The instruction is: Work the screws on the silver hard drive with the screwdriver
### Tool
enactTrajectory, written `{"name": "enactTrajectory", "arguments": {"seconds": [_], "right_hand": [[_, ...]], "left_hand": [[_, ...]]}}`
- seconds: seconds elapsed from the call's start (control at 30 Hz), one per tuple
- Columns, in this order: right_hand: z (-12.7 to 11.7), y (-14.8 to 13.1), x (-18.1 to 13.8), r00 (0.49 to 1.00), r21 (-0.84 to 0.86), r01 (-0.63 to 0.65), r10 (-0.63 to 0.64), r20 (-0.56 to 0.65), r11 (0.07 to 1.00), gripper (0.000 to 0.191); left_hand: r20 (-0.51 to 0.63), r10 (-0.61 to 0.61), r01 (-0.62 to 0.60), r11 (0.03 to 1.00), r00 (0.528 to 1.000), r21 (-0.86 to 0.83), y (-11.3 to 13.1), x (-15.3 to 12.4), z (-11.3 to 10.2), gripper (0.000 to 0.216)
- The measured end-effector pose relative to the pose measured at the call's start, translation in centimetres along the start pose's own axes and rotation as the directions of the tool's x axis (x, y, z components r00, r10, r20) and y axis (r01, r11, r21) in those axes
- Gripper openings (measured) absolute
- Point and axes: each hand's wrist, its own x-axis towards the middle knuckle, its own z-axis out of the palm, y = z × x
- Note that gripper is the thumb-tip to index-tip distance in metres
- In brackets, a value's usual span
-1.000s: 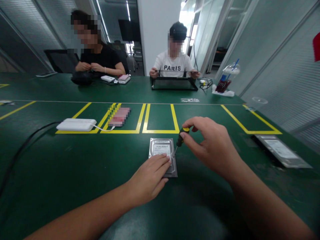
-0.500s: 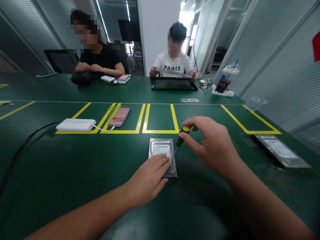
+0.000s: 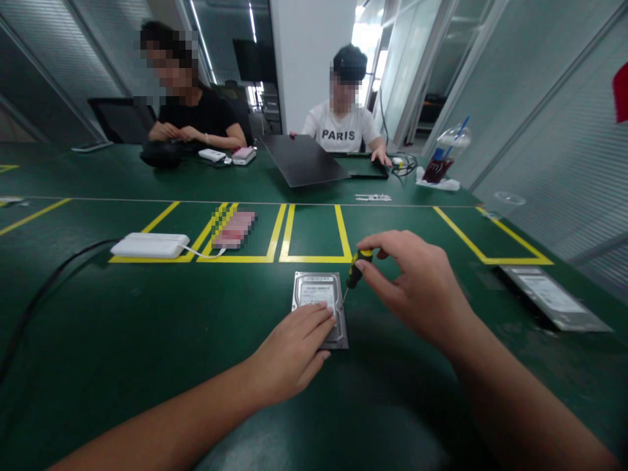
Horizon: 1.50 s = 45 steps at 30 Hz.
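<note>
A silver hard drive (image 3: 318,280) with a white label lies on the green table in front of me. Across its near left part rests my left hand (image 3: 299,343), fingers stretched over the top and thumb by the near edge, holding it down. The hand covers much of the label. My right hand (image 3: 409,275) pinches a small screwdriver (image 3: 353,275) by its black and yellow handle, between thumb and fingers. The screwdriver is tilted, its thin shaft running down to the drive's right side. Whether the tip sits in a screw is too small to tell.
A second drive-like metal unit (image 3: 557,297) lies at the right. On the left are a white power brick (image 3: 150,245) with cables and a pink phone-like object (image 3: 238,229). Yellow tape (image 3: 314,259) marks the table. Two people sit opposite; a drink cup (image 3: 439,160) stands far right.
My hands, the screwdriver and the hard drive look nearly unmoved. Across the table, the person in white has swung a dark flat panel to the left, off the black frame.
</note>
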Motion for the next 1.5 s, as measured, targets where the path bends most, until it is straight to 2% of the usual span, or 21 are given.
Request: {"name": "enactTrajectory", "arguments": {"seconds": [0.13, 0.3, 0.4, 0.63, 0.87, 1.1, 1.3, 1.5], "right_hand": [[-0.02, -0.07, 0.00, 1.000, 0.017, -0.008, 0.008, 0.001, 1.000, 0.017], [-0.13, -0.23, 0.19, 0.997, 0.059, -0.048, 0.044, 0.063, 0.997, 0.012], [-0.12, -0.21, 0.22, 0.998, 0.044, -0.050, 0.048, 0.048, 0.998, 0.008], [0.00, 0.00, 0.01, 1.000, 0.031, -0.015, 0.015, -0.001, 0.999, 0.013], [-0.22, -0.19, 0.16, 0.997, 0.040, -0.052, 0.050, 0.059, 0.998, 0.009], [0.00, 0.05, -0.04, 1.000, 0.009, -0.018, 0.018, -0.010, 1.000, 0.016], [0.11, 0.06, 0.17, 0.999, 0.042, -0.026, 0.025, 0.027, 0.999, 0.010], [0.13, 0.19, 0.13, 0.999, 0.008, 0.023, -0.023, -0.038, 1.000, 0.015]], "left_hand": [[0.012, -0.003, 0.003, 1.000, 1.000, 0.010, 0.00, 0.00, 0.07, 0.054], [0.007, -0.009, 0.009, 1.000, 1.000, 0.005, -0.01, 0.04, 0.03, 0.054], [0.006, -0.008, 0.008, 1.000, 1.000, 0.003, 0.01, 0.04, -0.01, 0.054], [0.022, -0.008, 0.008, 1.000, 1.000, 0.011, -0.07, 0.01, 0.02, 0.055], [0.022, -0.008, 0.007, 1.000, 1.000, 0.017, 0.06, 0.05, -0.03, 0.054], [0.019, -0.002, 0.002, 1.000, 1.000, 0.022, -0.12, -0.06, 0.08, 0.055], [0.008, 0.001, -0.001, 1.000, 1.000, 0.014, -0.17, -0.05, 0.15, 0.055], [0.017, -0.001, 0.001, 1.000, 1.000, 0.022, -0.15, -0.09, 0.14, 0.057]]}}
